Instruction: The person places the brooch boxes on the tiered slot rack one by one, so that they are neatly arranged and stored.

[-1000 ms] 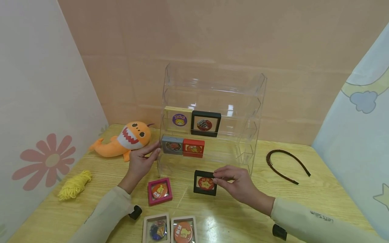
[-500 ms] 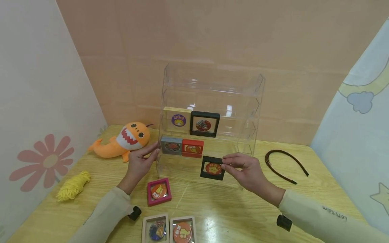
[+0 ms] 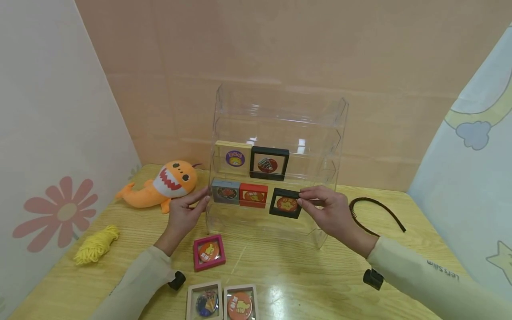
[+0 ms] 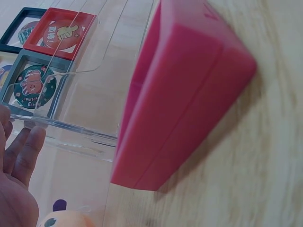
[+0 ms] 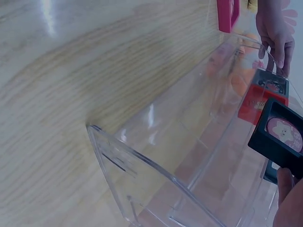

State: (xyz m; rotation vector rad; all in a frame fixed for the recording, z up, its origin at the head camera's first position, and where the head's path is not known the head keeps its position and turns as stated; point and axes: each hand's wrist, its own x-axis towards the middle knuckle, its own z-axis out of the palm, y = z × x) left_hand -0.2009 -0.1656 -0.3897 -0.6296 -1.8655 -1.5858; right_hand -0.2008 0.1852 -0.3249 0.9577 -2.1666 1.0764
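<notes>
Lettering first: right sleeve (image 3: 432,273) carries a word upside down, seemingly "LetsSlim". Pink frame (image 3: 210,252), near left on the counter (image 3: 304,280), bears a thumbs-up badge with characters and an exclamation mark; right-hand beige frame (image 3: 241,303) likewise. Yellow frame (image 3: 234,159): purple badge, characters over a bear face, too small to read. Right hand (image 3: 330,211) pinches the right edge of the star frame (image 3: 286,203) between thumb and fingers; badge faces out, frame slightly tilted. Star frame is level with the rack's lower row, right of the red frame (image 3: 254,195), small gap between; whether it touches the rack (image 3: 280,117), cannot tell. Left hand (image 3: 185,218) grips the rack's left edge, thumb and fingers close together, just beside the grey frame (image 3: 226,192). Grey and red frames sit side by side. Lower row runs on past the star frame to the rack's right end panel. Headband (image 3: 353,205) lies on the counter right of the rack.
</notes>
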